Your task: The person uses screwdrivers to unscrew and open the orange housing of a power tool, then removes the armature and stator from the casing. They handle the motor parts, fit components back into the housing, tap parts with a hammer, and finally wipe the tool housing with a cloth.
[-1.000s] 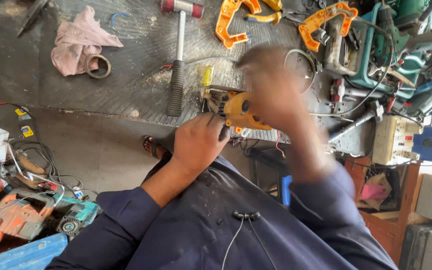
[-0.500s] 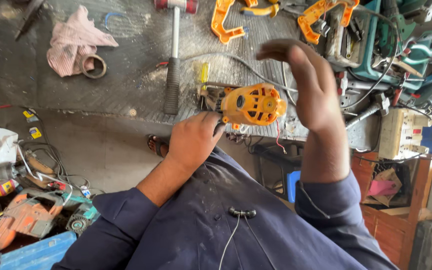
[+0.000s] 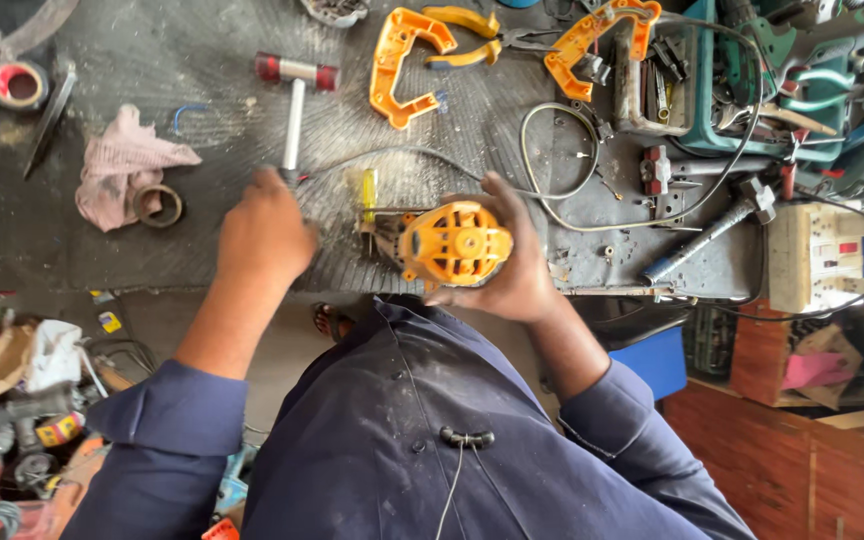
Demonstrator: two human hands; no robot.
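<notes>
My right hand [image 3: 512,270] wraps around an orange power-tool motor housing [image 3: 452,243] at the front edge of the dark workbench [image 3: 202,250]. Metal parts stick out of the housing's left side. My left hand [image 3: 264,235] is closed over the grip of a hammer [image 3: 293,110]. The hammer lies on the bench with its red-ended head pointing away from me, and the hand hides its grip. A yellow-handled screwdriver [image 3: 367,192] lies between my two hands.
A pink rag [image 3: 127,168] and a ring [image 3: 158,205] lie at the left. Two orange housing shells [image 3: 397,60] [image 3: 592,35], yellow-handled pliers [image 3: 472,20], a grey cable [image 3: 552,190] and green tools [image 3: 752,90] crowd the far right. A white power strip [image 3: 812,255] sits at the bench's right end.
My right hand came down from above and took hold of the orange housing. My left hand left the housing and moved left onto the hammer's grip.
</notes>
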